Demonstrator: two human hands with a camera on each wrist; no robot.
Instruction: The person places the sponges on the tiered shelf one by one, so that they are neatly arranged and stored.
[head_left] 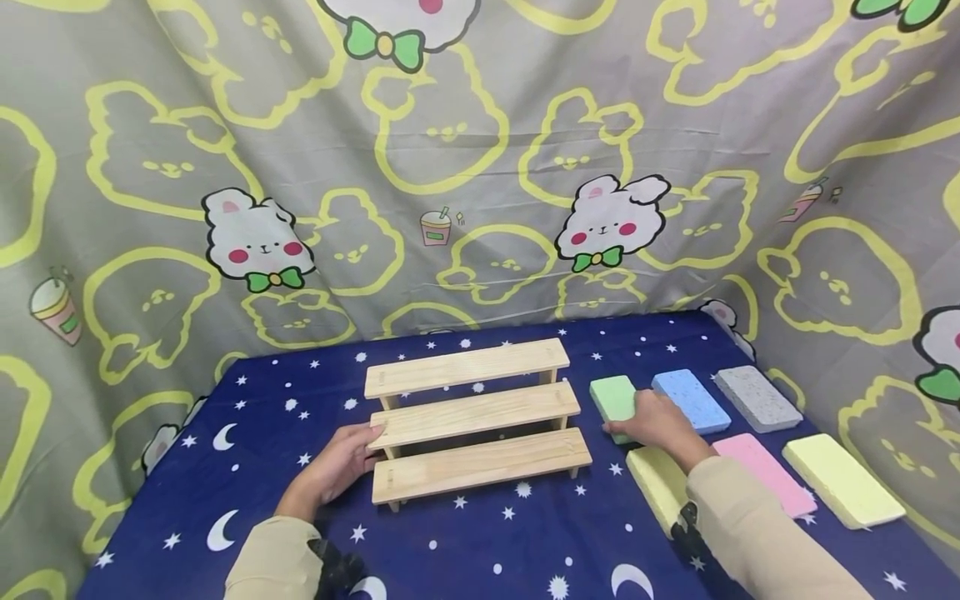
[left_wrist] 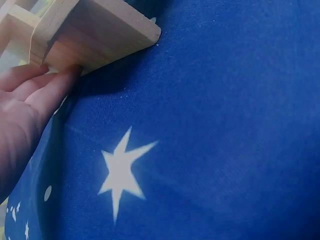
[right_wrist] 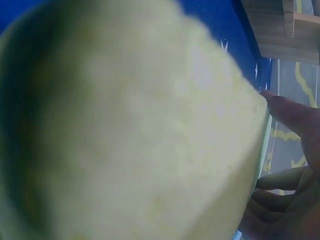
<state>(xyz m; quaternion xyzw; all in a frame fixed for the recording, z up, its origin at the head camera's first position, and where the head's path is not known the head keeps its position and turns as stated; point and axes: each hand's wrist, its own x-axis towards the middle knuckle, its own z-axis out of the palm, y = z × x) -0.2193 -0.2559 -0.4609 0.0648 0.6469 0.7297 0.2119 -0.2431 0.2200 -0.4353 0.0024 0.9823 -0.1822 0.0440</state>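
Note:
A three-tier wooden riser [head_left: 480,412] of pale slats stands in the middle of the table. At its left end my left hand [head_left: 341,462] holds the middle slat, thumb on top and fingers lower down. The left wrist view has those fingers [left_wrist: 55,85] against the wood. To the right of the riser, my right hand [head_left: 663,425] grips a green sponge [head_left: 612,397] by its near end, thumb at the left edge. In the right wrist view a pale yellow sponge [right_wrist: 150,120] blocks most of the green one.
Around my right forearm lie a blue sponge [head_left: 690,400], a grey sponge [head_left: 757,398], a pink sponge [head_left: 765,475] and two yellow sponges, one [head_left: 660,487] partly beneath the arm, the other [head_left: 843,481] farthest right. Patterned curtains [head_left: 480,192] hang behind the dark blue starry tablecloth [head_left: 435,550].

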